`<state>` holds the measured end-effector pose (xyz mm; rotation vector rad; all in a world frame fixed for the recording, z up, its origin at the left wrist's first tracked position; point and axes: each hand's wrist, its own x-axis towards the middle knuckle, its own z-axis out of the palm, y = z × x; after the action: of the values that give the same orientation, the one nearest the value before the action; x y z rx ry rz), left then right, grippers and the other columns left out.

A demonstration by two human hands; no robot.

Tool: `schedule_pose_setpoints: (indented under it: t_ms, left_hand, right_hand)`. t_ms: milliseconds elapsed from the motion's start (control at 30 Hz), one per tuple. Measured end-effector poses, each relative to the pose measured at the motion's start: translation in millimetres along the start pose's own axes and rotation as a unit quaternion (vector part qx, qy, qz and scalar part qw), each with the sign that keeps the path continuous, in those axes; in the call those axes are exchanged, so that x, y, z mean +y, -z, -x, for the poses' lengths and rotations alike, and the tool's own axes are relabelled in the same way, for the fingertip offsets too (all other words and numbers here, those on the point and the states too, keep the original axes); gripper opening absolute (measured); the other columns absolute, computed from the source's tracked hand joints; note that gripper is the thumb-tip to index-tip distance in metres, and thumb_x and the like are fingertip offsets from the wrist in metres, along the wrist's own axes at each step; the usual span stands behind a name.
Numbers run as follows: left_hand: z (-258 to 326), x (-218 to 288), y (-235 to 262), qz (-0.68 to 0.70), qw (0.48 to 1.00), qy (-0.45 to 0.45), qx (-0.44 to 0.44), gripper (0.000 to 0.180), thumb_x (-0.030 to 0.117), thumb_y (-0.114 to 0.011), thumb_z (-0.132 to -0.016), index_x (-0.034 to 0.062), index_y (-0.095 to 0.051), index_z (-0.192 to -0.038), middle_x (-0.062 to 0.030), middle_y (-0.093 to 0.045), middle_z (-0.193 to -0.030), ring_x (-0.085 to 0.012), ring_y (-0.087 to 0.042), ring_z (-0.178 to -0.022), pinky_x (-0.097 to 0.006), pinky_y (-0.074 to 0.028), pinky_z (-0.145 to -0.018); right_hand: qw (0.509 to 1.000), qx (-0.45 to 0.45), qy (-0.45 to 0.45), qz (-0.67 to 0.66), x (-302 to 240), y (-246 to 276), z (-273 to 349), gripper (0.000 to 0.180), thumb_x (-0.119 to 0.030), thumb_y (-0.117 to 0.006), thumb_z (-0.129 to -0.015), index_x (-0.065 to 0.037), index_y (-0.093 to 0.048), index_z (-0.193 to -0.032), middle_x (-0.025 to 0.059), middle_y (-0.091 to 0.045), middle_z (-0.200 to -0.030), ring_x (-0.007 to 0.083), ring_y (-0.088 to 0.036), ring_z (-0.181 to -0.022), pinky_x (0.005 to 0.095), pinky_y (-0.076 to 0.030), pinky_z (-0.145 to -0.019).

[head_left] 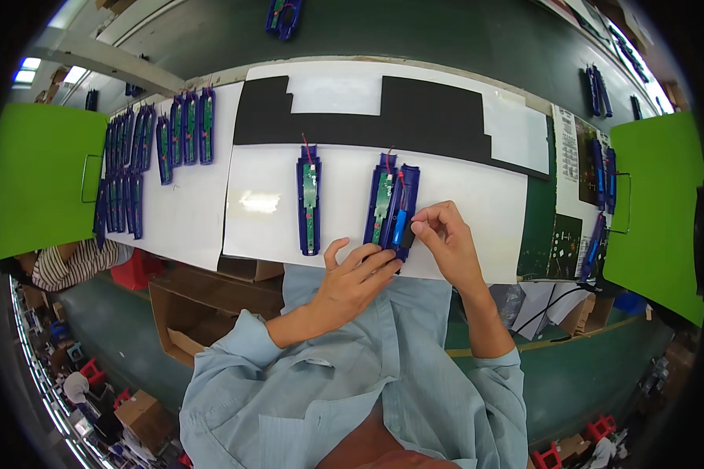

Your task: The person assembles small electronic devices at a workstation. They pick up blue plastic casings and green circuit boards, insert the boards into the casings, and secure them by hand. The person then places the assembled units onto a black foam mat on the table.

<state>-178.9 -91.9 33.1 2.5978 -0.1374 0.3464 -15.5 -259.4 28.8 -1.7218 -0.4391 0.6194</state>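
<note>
An electronics assembly workshop: beyond the hands a green conveyor belt carries blue casings, rows of blue housings with green circuit boards lie far left of them, and cardboard boxes sit below.

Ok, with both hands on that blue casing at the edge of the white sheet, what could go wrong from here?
1. The thin red wire runs across the open blue casing; it might get pinched or tugged as the right hand presses near it.
2. The left hand steadies only the lower end, so the casing could slide on the white sheet.
3. It lies close to the sheet's near edge and might tip off.
</note>
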Motion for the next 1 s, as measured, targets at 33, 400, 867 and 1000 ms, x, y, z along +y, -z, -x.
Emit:
schedule_pose_setpoints:
  t_ms: [33,400,867,1000]
  left_hand:
    - [-0.1,-0.3,-1.2,-0.004,1.0,0.0,0.001,0.042,0.017,-0.085,-0.084,0.016,-0.076,-0.125,0.0026,-0.071,-0.127,-0.0184,-0.061,-0.123,-0.052,-0.026,-0.117]
    - [1.4,-2.6,-4.0,-0.005,1.0,0.004,-0.001,0.038,0.016,-0.083,-0.087,0.0167,-0.076,-0.124,0.0028,-0.07,-0.128,-0.0182,-0.059,-0.127,-0.053,-0.024,-0.118]
    - [0.2,0.3,-2.6,-0.001,1.0,0.01,-0.002,0.036,0.014,-0.083,-0.087,0.0167,-0.076,-0.122,0.0023,-0.07,-0.125,-0.0182,-0.061,-0.125,-0.052,-0.027,-0.117]
    - [-4.5,0.0,0.3,0.016,1.0,0.005,-0.006,0.036,0.013,-0.083,-0.087,0.0164,-0.075,-0.122,0.0011,-0.069,-0.125,-0.0182,-0.061,-0.125,-0.052,-0.027,-0.117]
  right_hand:
    - [1.0,0.0,0.003,0.013,-0.6,-1.8,-0.6,0.012,-0.013,-0.077,-0.098,-0.005,-0.073,-0.106,0.0036,-0.059,-0.103,0.0134,-0.057,-0.091,0.0287,-0.049,-0.085]
    - [0.998,0.019,0.006,0.059,0.4,-17.0,-4.6,0.011,-0.01,-0.077,-0.096,-0.004,-0.073,-0.105,0.0041,-0.059,-0.101,0.0156,-0.058,-0.091,0.0296,-0.05,-0.083]
    - [0.98,0.051,0.037,0.186,-18.1,-16.6,-6.2,0.025,-0.012,-0.082,-0.092,-0.003,-0.07,-0.112,0.0088,-0.058,-0.094,0.0226,-0.06,-0.079,0.0365,-0.051,-0.069]
    - [0.963,0.102,0.102,0.229,-19.8,-19.6,-27.7,0.022,-0.011,-0.082,-0.091,-0.003,-0.071,-0.108,0.0097,-0.057,-0.089,0.0232,-0.061,-0.076,0.0365,-0.051,-0.066]
